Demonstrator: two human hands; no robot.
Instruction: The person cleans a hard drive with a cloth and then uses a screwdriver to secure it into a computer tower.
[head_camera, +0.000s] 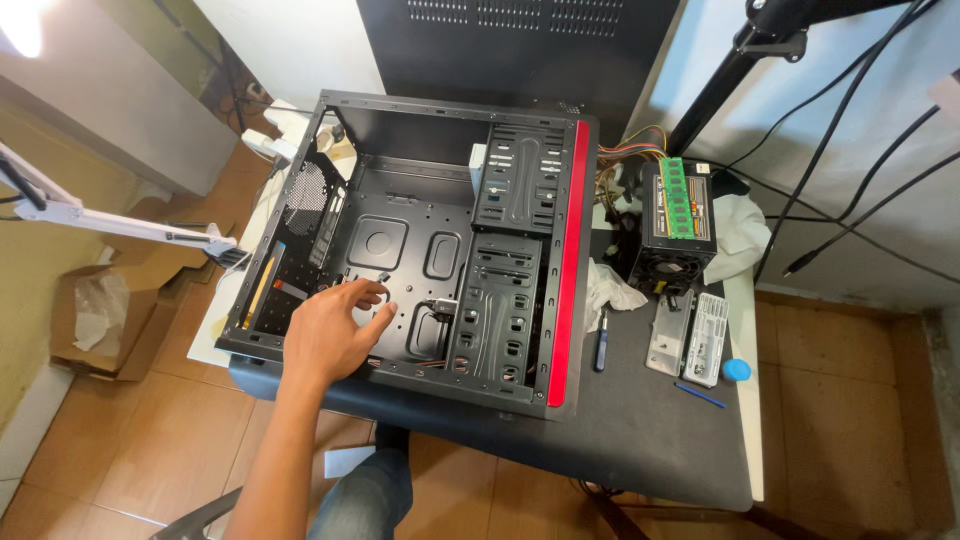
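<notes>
Only one hand (335, 330) shows, reaching in from the lower left; which hand it is cannot be told for sure, though it reads as the left; the other is out of view. Its fingertips (372, 293) blur over the floor of the open case (420, 250), so whether they pinch anything small is unclear; the fingers are loosely curled and part open, thumb apart, seeming to touch the black tray near a round cut-out; nothing is plainly held.

The case lies on its side on a dark table (640, 430), its red edge strip (568, 260) towards the right; drive bays (510, 250) fill its right half, and loose wires (430, 310) lie just beside the fingers. Right of the case: a white cloth (608, 285), a screwdriver (600, 340), a power supply (675, 235) with a green memory stick (674, 198) on top, two clear packs (690, 335), a blue cap (737, 370) and a blue pen (700, 395). A cardboard box (100, 310) sits on the floor at left; a tripod leg (730, 75) is cut off at the top.
</notes>
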